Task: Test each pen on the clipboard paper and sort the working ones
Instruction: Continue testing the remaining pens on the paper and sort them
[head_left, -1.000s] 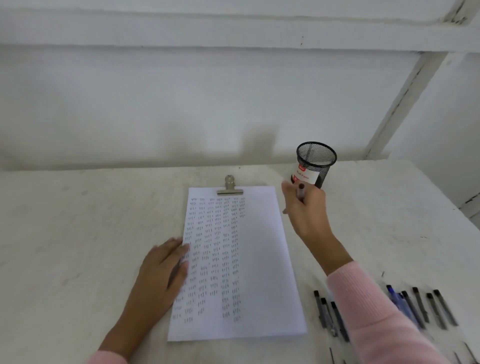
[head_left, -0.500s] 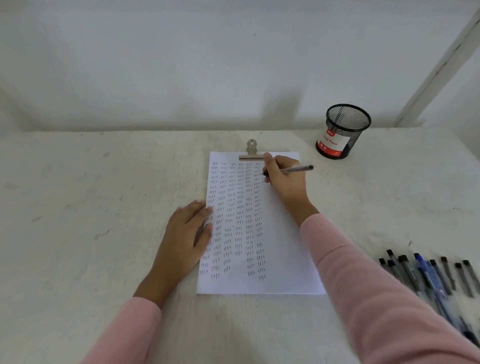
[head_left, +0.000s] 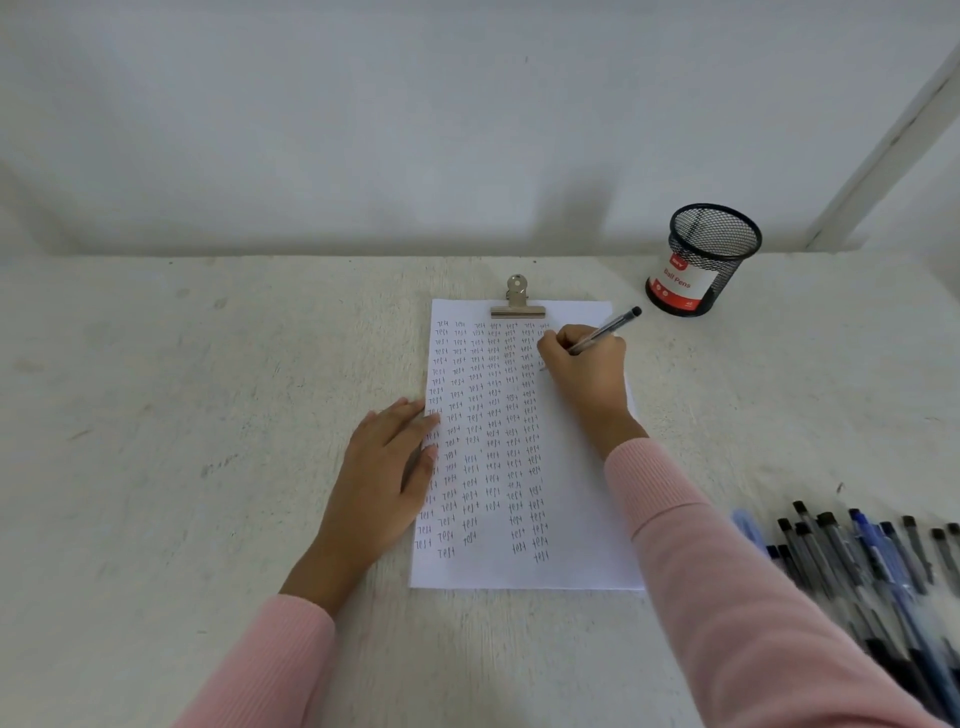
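A white sheet of paper lies on the clipboard, held by a metal clip at its top and covered with columns of small "test" scribbles. My right hand grips a clear pen near the paper's top right, its tip down on the sheet and hidden by my fingers. My left hand lies flat, fingers apart, on the paper's left edge. A black mesh pen cup with a red and white label stands at the back right. Several pens lie loose at the right.
The white table runs back to a white wall. A white slanted beam rises at the far right behind the cup. Pink sleeves cover both of my forearms.
My right hand came back from beside the mesh cup with the pen and set its tip on the top right of the paper. The left hand stayed on the paper's edge.
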